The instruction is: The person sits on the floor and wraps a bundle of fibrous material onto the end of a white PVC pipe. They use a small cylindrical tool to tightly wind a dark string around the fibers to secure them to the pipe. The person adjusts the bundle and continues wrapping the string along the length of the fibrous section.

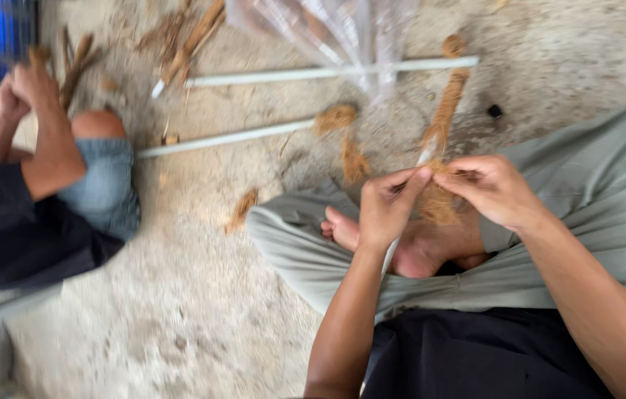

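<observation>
I sit cross-legged on a concrete floor in grey-green trousers. My left hand [387, 207] pinches a thin white stick [427, 153] that is wrapped higher up with brown coir fibre [446, 111]. My right hand [492, 189] holds a loose tuft of the same brown fibre [437, 201] against the stick, just beside my left fingers. Both hands hover above my bare feet [409, 247]. The stick's lower end is hidden behind my left wrist.
Two more white sticks [313, 74] [224, 138] lie on the floor ahead, each with fibre at one end. Fibre scraps [243, 209] and a clear plastic bag [342, 29] lie about. At the left another person [39, 192] in denim shorts handles fibre.
</observation>
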